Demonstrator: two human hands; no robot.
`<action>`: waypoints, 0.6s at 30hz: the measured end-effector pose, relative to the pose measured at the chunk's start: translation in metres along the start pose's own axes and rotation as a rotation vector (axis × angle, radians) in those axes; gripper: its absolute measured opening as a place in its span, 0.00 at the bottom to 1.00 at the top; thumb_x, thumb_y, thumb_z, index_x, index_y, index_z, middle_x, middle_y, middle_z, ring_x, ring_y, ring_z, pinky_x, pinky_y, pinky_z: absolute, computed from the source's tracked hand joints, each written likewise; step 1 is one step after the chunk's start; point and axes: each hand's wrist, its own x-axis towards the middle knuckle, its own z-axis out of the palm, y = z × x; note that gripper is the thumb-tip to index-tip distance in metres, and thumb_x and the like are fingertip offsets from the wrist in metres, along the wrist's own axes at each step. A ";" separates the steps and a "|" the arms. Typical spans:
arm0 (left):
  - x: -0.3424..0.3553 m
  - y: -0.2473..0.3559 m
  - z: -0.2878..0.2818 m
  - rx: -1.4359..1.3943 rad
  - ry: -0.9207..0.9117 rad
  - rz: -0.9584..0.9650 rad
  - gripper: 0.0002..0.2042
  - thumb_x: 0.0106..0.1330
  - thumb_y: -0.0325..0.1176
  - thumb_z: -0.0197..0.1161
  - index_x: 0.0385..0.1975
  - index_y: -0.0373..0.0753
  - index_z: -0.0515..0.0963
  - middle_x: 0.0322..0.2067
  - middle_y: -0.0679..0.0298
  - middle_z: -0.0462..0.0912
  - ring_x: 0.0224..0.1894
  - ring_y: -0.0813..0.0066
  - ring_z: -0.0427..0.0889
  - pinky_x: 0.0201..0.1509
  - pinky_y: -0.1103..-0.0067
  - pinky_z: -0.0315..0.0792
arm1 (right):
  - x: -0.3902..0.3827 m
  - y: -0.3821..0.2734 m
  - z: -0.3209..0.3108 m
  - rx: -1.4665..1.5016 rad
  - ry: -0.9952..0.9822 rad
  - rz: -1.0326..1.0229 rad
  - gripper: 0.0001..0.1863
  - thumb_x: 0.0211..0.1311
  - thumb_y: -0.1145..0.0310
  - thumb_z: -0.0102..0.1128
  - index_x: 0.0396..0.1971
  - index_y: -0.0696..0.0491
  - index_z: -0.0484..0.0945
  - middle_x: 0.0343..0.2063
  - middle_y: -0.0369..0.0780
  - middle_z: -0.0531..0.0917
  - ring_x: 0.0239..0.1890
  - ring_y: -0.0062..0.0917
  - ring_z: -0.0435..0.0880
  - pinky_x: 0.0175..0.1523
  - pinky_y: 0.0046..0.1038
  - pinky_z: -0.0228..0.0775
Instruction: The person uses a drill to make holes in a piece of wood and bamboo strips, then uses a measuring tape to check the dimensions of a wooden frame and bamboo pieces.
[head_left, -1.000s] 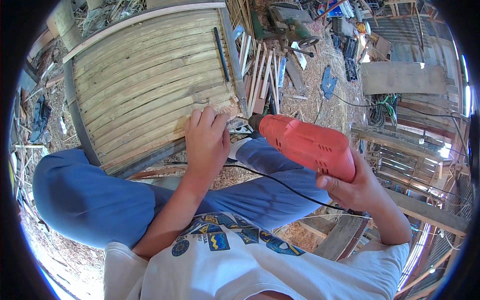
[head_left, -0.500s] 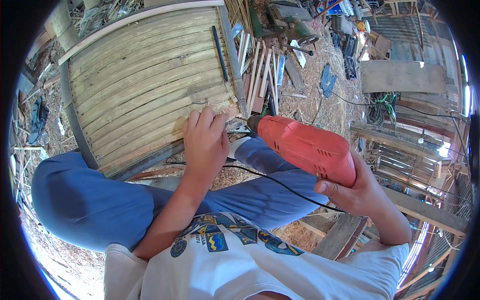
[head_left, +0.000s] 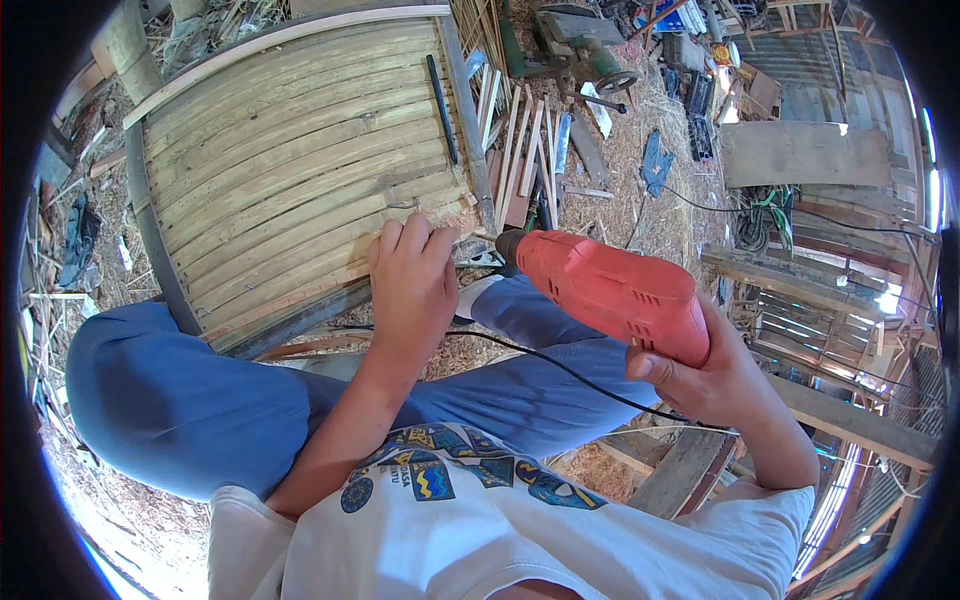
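Observation:
My right hand (head_left: 690,370) grips a red power drill (head_left: 605,290) by its rear handle. The drill lies nearly level and its dark chuck (head_left: 508,245) points left. A thin bit reaches from the chuck toward the near right corner of a slatted wooden panel (head_left: 300,150) with a grey frame; whether it touches cannot be told. My left hand (head_left: 412,285) rests at the panel's near edge beside the bit, fingers curled and closed. What they hold is hidden behind the hand. A dark slim rod (head_left: 441,108) lies on the slats.
A black cord (head_left: 545,360) runs across my legs below the drill. Wood strips (head_left: 520,145) lie right of the panel, near a green machine with a handwheel (head_left: 615,82). A blue cloth (head_left: 655,162) lies on shavings. Timber beams (head_left: 830,420) stand at right.
The panel has shifted very slightly to the right in view. The drill has barely moved left; both hands keep their places and grips.

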 end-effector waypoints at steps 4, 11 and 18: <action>0.001 0.000 -0.002 0.003 -0.018 -0.011 0.13 0.54 0.19 0.69 0.40 0.38 0.83 0.36 0.59 0.74 0.42 0.56 0.74 0.46 0.61 0.67 | -0.001 -0.001 0.002 -0.094 0.029 -0.074 0.46 0.61 0.57 0.82 0.73 0.58 0.66 0.59 0.42 0.83 0.61 0.25 0.81 0.68 0.33 0.71; 0.001 0.002 -0.003 -0.021 -0.007 -0.007 0.13 0.54 0.19 0.68 0.40 0.38 0.84 0.35 0.59 0.74 0.42 0.55 0.75 0.46 0.61 0.67 | 0.001 -0.001 -0.004 -0.020 0.038 0.022 0.45 0.62 0.56 0.81 0.73 0.58 0.66 0.58 0.43 0.84 0.59 0.25 0.82 0.66 0.32 0.72; 0.001 -0.001 -0.002 -0.014 0.011 0.009 0.13 0.58 0.18 0.66 0.41 0.40 0.83 0.34 0.59 0.74 0.40 0.53 0.74 0.43 0.61 0.66 | 0.003 0.001 -0.005 -0.059 0.015 -0.031 0.46 0.62 0.55 0.81 0.74 0.57 0.66 0.58 0.42 0.84 0.60 0.25 0.81 0.68 0.32 0.71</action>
